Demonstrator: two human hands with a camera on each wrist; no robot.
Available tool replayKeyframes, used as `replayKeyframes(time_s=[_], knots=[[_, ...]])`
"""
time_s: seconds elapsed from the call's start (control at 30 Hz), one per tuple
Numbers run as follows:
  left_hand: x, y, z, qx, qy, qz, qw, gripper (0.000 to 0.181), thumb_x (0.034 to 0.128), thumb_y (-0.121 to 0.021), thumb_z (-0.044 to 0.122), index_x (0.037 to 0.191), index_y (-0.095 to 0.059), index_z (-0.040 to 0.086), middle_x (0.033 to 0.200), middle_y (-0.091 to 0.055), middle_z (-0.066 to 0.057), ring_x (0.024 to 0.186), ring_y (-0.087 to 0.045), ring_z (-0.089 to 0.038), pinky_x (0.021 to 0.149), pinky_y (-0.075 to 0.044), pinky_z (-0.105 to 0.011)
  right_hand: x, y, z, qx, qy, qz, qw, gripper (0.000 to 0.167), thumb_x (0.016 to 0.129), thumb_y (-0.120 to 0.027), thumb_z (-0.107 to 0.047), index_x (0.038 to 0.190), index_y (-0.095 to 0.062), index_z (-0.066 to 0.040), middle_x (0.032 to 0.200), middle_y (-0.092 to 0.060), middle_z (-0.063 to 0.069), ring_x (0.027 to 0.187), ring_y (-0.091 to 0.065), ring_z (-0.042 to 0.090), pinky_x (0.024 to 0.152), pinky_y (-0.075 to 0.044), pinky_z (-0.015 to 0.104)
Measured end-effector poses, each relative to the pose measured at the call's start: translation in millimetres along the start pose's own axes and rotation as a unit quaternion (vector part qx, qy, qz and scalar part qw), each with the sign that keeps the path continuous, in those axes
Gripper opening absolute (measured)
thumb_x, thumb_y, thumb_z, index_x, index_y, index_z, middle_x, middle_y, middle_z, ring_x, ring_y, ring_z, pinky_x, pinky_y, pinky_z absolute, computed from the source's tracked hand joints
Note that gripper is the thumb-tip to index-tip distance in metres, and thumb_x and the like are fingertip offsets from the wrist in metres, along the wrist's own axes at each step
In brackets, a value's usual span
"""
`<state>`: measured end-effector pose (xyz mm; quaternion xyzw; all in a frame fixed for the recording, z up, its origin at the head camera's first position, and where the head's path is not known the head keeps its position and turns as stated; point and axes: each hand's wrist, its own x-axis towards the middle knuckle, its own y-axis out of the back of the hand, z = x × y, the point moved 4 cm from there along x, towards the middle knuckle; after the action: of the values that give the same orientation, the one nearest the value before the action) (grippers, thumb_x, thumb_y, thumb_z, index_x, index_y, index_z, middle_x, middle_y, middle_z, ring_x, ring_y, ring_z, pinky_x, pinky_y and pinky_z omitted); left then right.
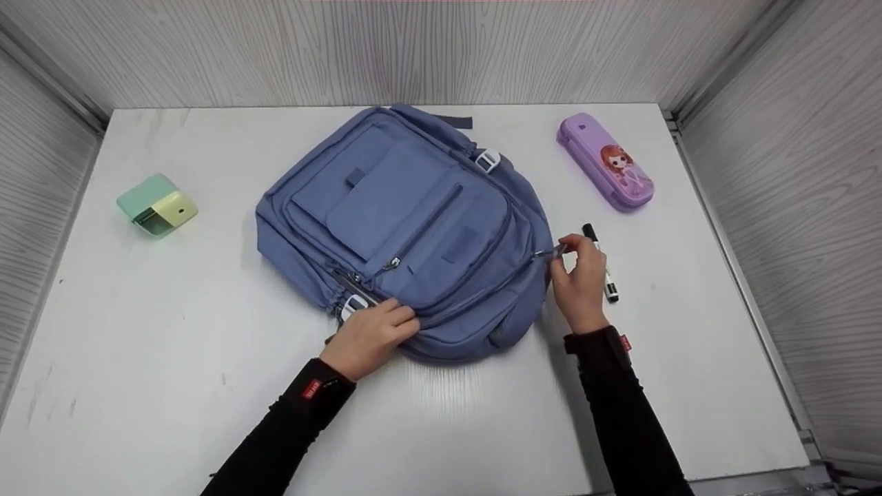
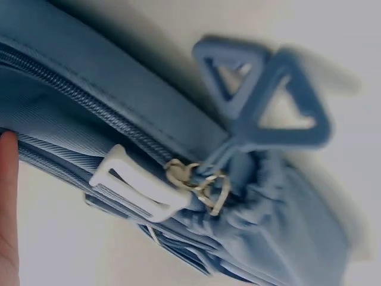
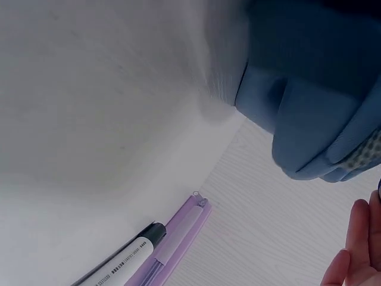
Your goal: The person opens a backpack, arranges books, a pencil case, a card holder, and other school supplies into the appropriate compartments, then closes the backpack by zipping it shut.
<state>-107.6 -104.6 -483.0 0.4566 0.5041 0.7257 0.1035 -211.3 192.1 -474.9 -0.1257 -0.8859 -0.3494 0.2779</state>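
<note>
A blue backpack (image 1: pixel 400 200) lies tilted on the white table, its front pockets facing up. At its lower left edge, beside a white buckle (image 1: pixel 353 307), the left hand (image 1: pixel 372 336) grips the fabric with curled fingers. The right hand (image 1: pixel 580 284) pinches a zipper pull (image 1: pixel 557 252) at the bag's right edge. In the left wrist view a white buckle (image 2: pixel 138 185), a metal ring and blue triangular pulls (image 2: pixel 292 107) show on the bag (image 2: pixel 280 226). Only some fingers (image 3: pixel 360 238) of the right hand show in the right wrist view.
A black-and-white marker (image 1: pixel 610 286) lies just right of the right hand. Behind it is a purple case (image 1: pixel 606 162) with a cartoon figure. At the left stands a green and yellow box (image 1: pixel 157 205). Grey wood-grain panels (image 1: pixel 413 52) border the table (image 1: pixel 172 331).
</note>
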Motion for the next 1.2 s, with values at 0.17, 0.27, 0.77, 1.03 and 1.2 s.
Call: replayKeyframes(time_s=[0.17,0.27,0.77,1.03,1.2], knots=[[-15.9,8.7,-18.2,0.009,0.009,0.013,0.9998,0.027,0.0673,-0.072,-0.009,0.085,-0.065,0.011,0.087,-0.066,0.001,0.078,-0.061,-0.017,0.060,-0.054,-0.026,-0.4,-1,0,-0.003,0.003,0.018,0.9998,0.018,0.079,-0.059,0.009,0.097,-0.058,0.009,0.086,-0.063,0.024,0.083,-0.060,0.039,0.081,-0.042,0.052],[-24.5,13.2,-29.8,0.019,0.019,0.022,0.9994,0.029,0.0670,-0.070,-0.009,0.087,-0.067,0.011,0.089,-0.067,0.000,0.080,-0.062,-0.018,0.063,-0.055,-0.028,-0.7,-2,-1,-0.004,0.003,0.031,0.9995,0.018,0.079,-0.059,0.011,0.096,-0.059,0.009,0.085,-0.063,0.024,0.082,-0.060,0.039,0.079,-0.042,0.051],[-18.5,30.8,-48.4,0.059,0.173,-0.025,0.9828,0.027,0.0722,-0.063,-0.012,0.093,-0.070,0.005,0.089,-0.072,-0.007,0.082,-0.064,-0.027,0.069,-0.056,-0.038,-17.0,-10,-11,-0.002,0.002,0.043,0.9991,0.016,0.078,-0.059,0.012,0.094,-0.059,0.008,0.086,-0.062,0.022,0.081,-0.060,0.036,0.075,-0.046,0.047],[46.3,30.4,18.9,0.113,0.307,-0.034,0.9443,0.036,0.0846,-0.074,0.016,0.115,-0.066,-0.002,0.103,-0.072,-0.017,0.094,-0.067,-0.034,0.084,-0.057,-0.045,-21.2,-10,-16,0.001,-0.009,0.043,0.9990,0.017,0.078,-0.059,0.009,0.095,-0.060,0.007,0.087,-0.062,0.021,0.082,-0.059,0.036,0.074,-0.044,0.049],[79.0,3.4,61.7,0.163,0.267,-0.032,0.9493,0.045,0.0803,-0.080,0.031,0.115,-0.068,0.004,0.101,-0.070,-0.009,0.091,-0.065,-0.026,0.081,-0.055,-0.037,-21.9,-11,-16,0.002,-0.008,0.041,0.9991,0.017,0.078,-0.059,0.009,0.095,-0.060,0.008,0.088,-0.062,0.021,0.083,-0.060,0.036,0.076,-0.045,0.049]])
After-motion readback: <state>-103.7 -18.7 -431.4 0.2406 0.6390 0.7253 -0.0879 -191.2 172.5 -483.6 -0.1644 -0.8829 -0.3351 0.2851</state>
